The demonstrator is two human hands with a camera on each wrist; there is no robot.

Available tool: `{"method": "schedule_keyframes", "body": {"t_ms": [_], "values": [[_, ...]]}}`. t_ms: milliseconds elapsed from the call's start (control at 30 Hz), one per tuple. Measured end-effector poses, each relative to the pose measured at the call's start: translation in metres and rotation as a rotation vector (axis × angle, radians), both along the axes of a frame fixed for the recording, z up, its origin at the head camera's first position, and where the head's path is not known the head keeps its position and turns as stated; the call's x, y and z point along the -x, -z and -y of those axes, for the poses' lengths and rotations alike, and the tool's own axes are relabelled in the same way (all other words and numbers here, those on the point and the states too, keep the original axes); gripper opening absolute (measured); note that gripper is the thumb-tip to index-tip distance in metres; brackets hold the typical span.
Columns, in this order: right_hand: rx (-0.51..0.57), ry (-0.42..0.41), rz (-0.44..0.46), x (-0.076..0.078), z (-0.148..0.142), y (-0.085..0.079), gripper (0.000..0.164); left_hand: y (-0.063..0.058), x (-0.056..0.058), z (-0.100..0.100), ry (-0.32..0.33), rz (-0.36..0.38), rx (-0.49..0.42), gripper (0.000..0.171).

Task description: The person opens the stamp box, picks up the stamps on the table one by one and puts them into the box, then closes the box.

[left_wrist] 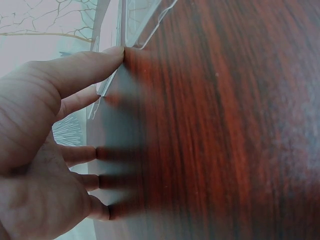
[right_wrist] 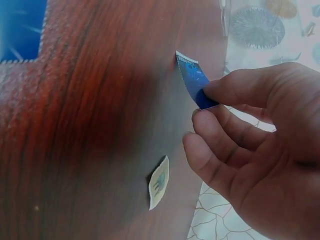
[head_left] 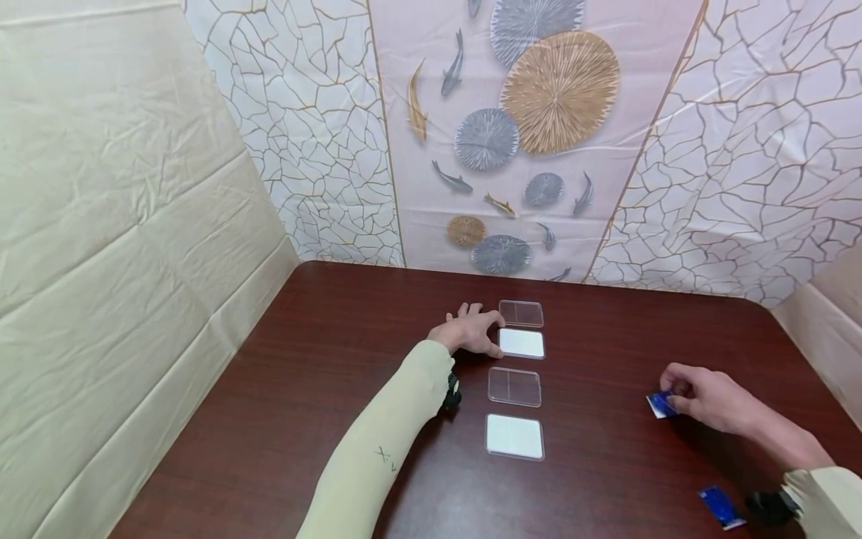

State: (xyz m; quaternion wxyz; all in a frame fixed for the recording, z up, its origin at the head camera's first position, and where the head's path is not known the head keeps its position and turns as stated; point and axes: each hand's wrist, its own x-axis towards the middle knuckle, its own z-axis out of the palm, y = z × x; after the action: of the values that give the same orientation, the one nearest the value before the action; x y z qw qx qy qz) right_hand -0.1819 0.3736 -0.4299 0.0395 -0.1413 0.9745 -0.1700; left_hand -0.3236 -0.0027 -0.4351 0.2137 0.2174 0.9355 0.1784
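Two flat clear plastic cases with white inside, the far one [head_left: 521, 344] and the near one [head_left: 515, 436], lie in a column with two clear empty-looking pieces, one behind [head_left: 521, 314] and one between [head_left: 515, 386]. My left hand [head_left: 471, 332] rests at the far white case's left end, fingers spread. In the left wrist view its thumb and index fingertips touch the case [left_wrist: 107, 75], while the other fingertips stand on the table. At the right, my right hand [head_left: 714, 397] pinches a small blue packet [right_wrist: 192, 82] with serrated edges between thumb and fingers.
Another blue packet [head_left: 722, 507] lies near the right front edge. A cream packet [right_wrist: 159, 184] lies beside the right hand, hidden in the head view. The dark wooden table [head_left: 592, 322] meets a patterned cloth [head_left: 444, 224] behind and a beige cloth [head_left: 135, 262] on the left.
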Motion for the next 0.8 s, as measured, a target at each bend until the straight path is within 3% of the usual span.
{"method": "schedule_keyframes", "body": {"t_ms": [800], "values": [[0.016,-0.039,-0.040,0.007,0.012,-0.016,0.021,0.002,0.000,0.002,0.009,-0.007,-0.007,0.054]]}}
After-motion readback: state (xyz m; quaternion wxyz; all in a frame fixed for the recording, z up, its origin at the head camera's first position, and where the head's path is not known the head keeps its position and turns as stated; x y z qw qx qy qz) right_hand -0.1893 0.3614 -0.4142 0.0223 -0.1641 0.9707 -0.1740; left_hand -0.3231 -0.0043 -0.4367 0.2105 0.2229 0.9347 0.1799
